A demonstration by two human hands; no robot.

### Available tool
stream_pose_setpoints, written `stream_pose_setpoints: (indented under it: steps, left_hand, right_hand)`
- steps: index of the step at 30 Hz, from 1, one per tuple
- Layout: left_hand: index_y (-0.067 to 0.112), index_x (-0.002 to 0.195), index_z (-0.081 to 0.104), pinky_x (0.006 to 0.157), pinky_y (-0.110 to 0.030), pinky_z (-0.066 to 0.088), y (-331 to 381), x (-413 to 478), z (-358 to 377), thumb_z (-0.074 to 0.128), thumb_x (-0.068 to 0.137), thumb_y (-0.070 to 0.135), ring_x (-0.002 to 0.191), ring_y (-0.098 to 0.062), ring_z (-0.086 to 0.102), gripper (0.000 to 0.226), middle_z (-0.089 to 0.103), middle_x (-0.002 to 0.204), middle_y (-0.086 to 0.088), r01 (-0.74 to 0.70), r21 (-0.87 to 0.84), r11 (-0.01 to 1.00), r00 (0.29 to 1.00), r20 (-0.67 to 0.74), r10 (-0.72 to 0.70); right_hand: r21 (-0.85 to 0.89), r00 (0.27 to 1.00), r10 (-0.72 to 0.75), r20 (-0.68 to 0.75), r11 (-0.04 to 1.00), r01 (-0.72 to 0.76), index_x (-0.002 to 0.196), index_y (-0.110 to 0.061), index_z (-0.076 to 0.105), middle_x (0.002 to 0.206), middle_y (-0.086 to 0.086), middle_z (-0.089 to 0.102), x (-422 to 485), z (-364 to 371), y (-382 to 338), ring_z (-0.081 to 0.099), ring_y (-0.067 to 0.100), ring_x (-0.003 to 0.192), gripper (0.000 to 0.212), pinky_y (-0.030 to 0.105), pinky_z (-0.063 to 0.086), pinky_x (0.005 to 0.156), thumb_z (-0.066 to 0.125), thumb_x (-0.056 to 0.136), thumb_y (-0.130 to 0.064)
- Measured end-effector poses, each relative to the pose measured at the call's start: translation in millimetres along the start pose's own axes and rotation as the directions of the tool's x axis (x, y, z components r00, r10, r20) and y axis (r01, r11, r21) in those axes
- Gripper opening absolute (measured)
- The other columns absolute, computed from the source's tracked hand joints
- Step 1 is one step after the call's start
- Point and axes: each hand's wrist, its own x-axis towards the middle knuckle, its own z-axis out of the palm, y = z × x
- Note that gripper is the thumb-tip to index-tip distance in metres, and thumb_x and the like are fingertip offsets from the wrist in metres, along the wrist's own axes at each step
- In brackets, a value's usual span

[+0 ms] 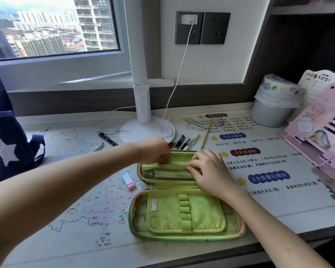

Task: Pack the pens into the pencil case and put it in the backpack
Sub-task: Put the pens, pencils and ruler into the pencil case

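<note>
A green pencil case (184, 213) lies open on the desk, its mesh pocket half toward the window. My left hand (155, 149) is closed at the top left edge of the mesh pocket; whether it holds a pen is hidden. My right hand (207, 169) presses on the pocket's rim, fingers pinching the fabric. Several pens (184, 142) lie just behind the case, beside a yellow pencil (205, 135). A black pen (107, 138) and a white pen (97, 147) lie further left. The dark blue backpack (10, 144) with white stars stands at the left edge.
A white desk lamp (143, 105) stands behind the case with a charger cable (174, 89) looping over its base. A pink eraser (129, 180) lies left of the case. A lined bin (273, 105) and a pink book stand (321, 140) fill the right side.
</note>
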Motion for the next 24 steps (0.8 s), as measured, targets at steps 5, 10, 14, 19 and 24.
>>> stream_pose_setpoints:
  steps: [5, 10, 14, 19, 24]
  left_hand:
    - [0.006, 0.096, 0.066, 0.073, -0.035, 0.046, 14, 6, -10, 0.05, 0.087, 0.011, 0.088, -0.032, 0.06, 0.018, 0.066, 0.096, -0.015, -0.05, 0.156, 0.986, 0.991, 0.133, 0.03]
    - [0.005, 0.097, 0.065, 0.066, -0.03, 0.037, 23, 6, -21, 0.054, 0.087, 0.013, 0.077, -0.025, 0.05, 0.016, 0.061, 0.088, -0.011, -0.06, 0.165, 0.985, 0.986, 0.163, 0.033]
    - [0.008, 0.075, 0.065, 0.06, -0.028, 0.041, 4, -1, -11, 0.057, 0.08, 0.009, 0.069, -0.024, 0.055, 0.009, 0.062, 0.075, -0.005, 0.088, -0.216, 0.972, 0.991, -0.084, -0.108]
    - [0.012, 0.078, 0.064, 0.059, -0.01, 0.04, 0, -13, 9, 0.058, 0.081, 0.009, 0.071, -0.016, 0.055, 0.008, 0.063, 0.08, -0.002, 0.096, -0.534, 0.84, 0.918, -0.279, -0.282]
    - [0.009, 0.079, 0.065, 0.061, -0.01, 0.038, 2, -9, 20, 0.06, 0.082, 0.01, 0.067, -0.01, 0.05, 0.006, 0.062, 0.081, -0.003, 0.055, -0.624, 0.779, 0.877, -0.343, -0.336]
  right_hand:
    - [0.001, 0.998, -0.028, -0.064, 1.0, 0.028, 0.089, -0.026, 0.074, 0.076, -0.008, 0.061, -2, 4, 1, 0.053, 0.021, 0.082, 0.025, 0.032, 0.03, 0.071, 0.052, 0.081, -0.034]
    - [-0.046, 0.994, -0.073, -0.081, 0.997, 0.07, 0.088, -0.026, 0.074, 0.074, -0.005, 0.061, -5, 7, 4, 0.054, 0.024, 0.078, 0.02, 0.034, 0.032, 0.069, 0.056, 0.08, -0.03]
    - [-0.052, 0.994, -0.104, -0.026, 0.993, 0.102, 0.093, -0.028, 0.073, 0.08, -0.007, 0.063, -6, 2, 5, 0.053, 0.02, 0.084, 0.025, 0.034, 0.032, 0.073, 0.051, 0.083, -0.035]
    - [0.211, 0.975, 0.11, -0.194, 0.975, -0.068, 0.079, -0.018, 0.071, 0.071, -0.002, 0.067, 24, -12, 21, 0.058, 0.018, 0.072, 0.03, 0.036, 0.045, 0.074, 0.048, 0.089, -0.035]
    - [-0.109, 0.89, 0.417, -0.185, 0.891, -0.44, 0.099, -0.014, 0.071, 0.1, 0.009, 0.07, 112, -7, 80, 0.059, 0.029, 0.095, 0.025, 0.034, 0.042, 0.08, 0.055, 0.09, -0.031]
